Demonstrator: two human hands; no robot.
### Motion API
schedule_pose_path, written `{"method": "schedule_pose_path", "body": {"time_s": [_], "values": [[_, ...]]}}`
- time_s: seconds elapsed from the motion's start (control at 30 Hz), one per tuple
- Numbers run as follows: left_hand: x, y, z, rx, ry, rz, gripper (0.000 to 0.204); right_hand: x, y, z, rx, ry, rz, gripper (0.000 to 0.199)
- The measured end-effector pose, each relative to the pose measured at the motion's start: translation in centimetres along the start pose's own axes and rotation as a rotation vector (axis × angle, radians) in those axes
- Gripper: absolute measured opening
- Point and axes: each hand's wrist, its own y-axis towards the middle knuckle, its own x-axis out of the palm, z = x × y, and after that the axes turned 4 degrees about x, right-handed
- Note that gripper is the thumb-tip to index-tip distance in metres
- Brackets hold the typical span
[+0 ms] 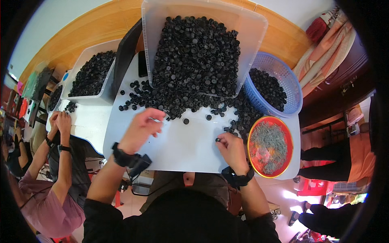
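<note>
My left grip (142, 128) is above the desk (178, 150), on the near left side of the clear tub (253, 32). Its fingers are half bent and spread loosely, and they look a little blurred. My right grip (234, 152) is on the near right side of the tub, narrow, with thumb and forefinger pinching one small black cap (218, 139). Both my wrists carry black straps, and my forearms reach forward from dark sleeves.

The caps are short, round and dark; some show a hollow side, others a flat one. A great quantity of black caps (194, 56) fills the tub, which is of translucent plastic, and more of them lie loose along its near edge. To the right of the tub stands a blue basket (292, 79) with perforated walls, also containing black pieces. Nearer to me than this basket, a red bowl (289, 141) with a yellow rim contains many thin grey pieces.

The desk is pale and smooth. Behind the tub runs an orange-brown wood panel (277, 38). Far left of the tub, another person's hands (60, 122) rest together at a white table, near a second tub (106, 91) of black pieces.
</note>
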Motion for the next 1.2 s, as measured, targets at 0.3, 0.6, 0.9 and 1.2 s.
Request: {"method": "schedule_pose_path", "body": {"time_s": [0.3, 0.6, 0.9, 1.2], "values": [[7.3, 3.1, -1.8, 0.327, 0.761, 0.040, 0.036, -0.2, -1.7, -1.6, -0.095, 0.017, 0.098, 0.015], [7.6, 3.6, -1.5, 0.360, 0.999, 0.073, 0.020, -1.3, -3.8, -2.9, 0.180, 0.588, -0.050, 0.011], [7.1, -3.1, 2.0, 0.080, -0.645, -0.286, 0.023, -3.1, -5.1, -7.4, 0.127, 0.844, -0.164, 0.015], [7.2, -3.9, 0.2, 0.114, -0.831, -0.284, 0.023, -2.1, -3.9, -8.4, 0.082, 0.903, -0.179, 0.012]]}}
